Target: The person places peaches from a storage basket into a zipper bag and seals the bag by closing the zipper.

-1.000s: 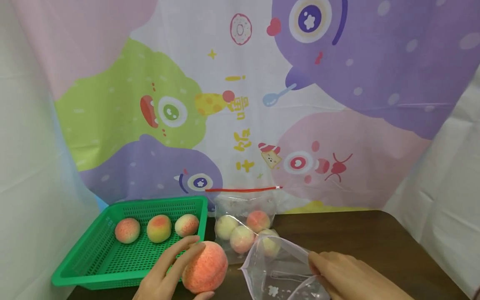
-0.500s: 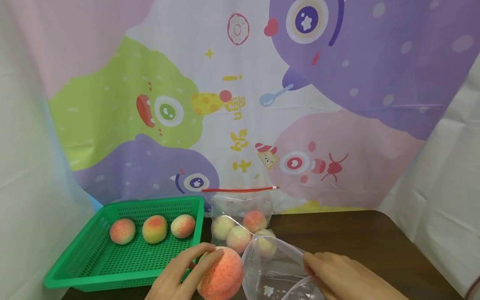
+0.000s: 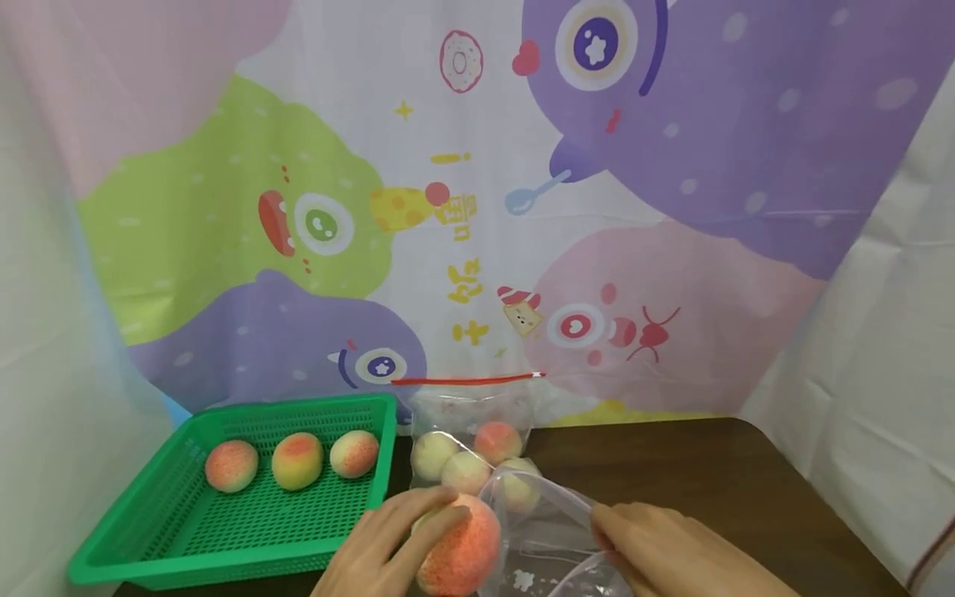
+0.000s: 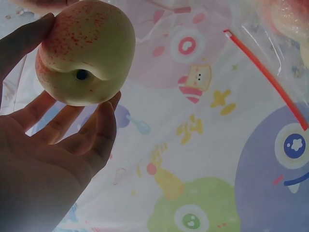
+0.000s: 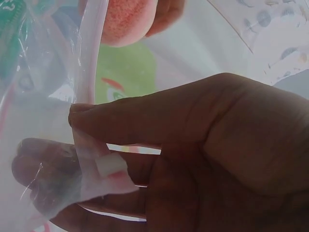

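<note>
A pink-red peach is gripped between the thumb and fingers of my left hand. In the left wrist view the same peach shows its pale side with a small dark hole. It is at the left edge of the mouth of a clear zip bag; whether they touch I cannot tell. My right hand pinches the bag's rim on the right, and the mouth gapes. The right wrist view shows the thumb pressing the rim near a white slider, with fingers behind the film.
On the left stands a green basket with three peaches along its back. Behind the open bag, a clear bag with a red zip strip holds several peaches. The brown table ends at a printed cloth.
My left hand has carried the peach rightward, from beside the basket to the bag's mouth. My right hand keeps its hold on the bag. The view has shifted slightly.
</note>
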`<move>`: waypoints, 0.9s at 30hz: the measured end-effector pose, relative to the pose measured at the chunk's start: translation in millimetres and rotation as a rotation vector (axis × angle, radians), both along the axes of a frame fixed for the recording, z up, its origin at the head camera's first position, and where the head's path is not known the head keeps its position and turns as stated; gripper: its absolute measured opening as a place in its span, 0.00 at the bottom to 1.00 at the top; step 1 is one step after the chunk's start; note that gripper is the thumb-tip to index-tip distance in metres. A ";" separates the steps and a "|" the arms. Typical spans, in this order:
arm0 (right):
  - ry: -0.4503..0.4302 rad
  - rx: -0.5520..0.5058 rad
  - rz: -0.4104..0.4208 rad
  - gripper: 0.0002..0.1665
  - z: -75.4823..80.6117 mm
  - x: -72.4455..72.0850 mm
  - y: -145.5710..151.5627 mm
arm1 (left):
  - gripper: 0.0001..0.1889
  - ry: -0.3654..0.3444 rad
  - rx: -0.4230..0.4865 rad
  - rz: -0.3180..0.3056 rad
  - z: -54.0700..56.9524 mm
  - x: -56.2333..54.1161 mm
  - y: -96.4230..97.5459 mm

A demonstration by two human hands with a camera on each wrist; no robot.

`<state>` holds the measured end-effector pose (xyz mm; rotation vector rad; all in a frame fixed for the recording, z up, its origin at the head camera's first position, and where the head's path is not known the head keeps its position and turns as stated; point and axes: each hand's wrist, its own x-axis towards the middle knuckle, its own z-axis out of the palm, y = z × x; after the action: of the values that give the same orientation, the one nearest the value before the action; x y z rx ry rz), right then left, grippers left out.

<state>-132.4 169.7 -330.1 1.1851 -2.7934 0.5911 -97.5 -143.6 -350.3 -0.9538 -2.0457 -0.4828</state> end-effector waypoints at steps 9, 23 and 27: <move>-0.066 0.021 -0.003 0.14 0.7 1.8 -3.5 | 0.27 0.019 0.000 -0.005 0.5 -0.5 4.6; -0.130 0.038 0.042 0.13 -2.8 -1.1 -7.4 | 0.25 0.010 -0.028 -0.041 -4.8 -5.5 2.1; -0.149 0.038 0.049 0.11 -3.7 -1.4 -11.1 | 0.25 0.014 -0.040 -0.021 -8.4 -5.1 2.9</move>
<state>-133.9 158.6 -333.8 1.2696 -2.9177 0.6594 -102.6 -140.7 -358.7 -1.0007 -2.0416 -0.4464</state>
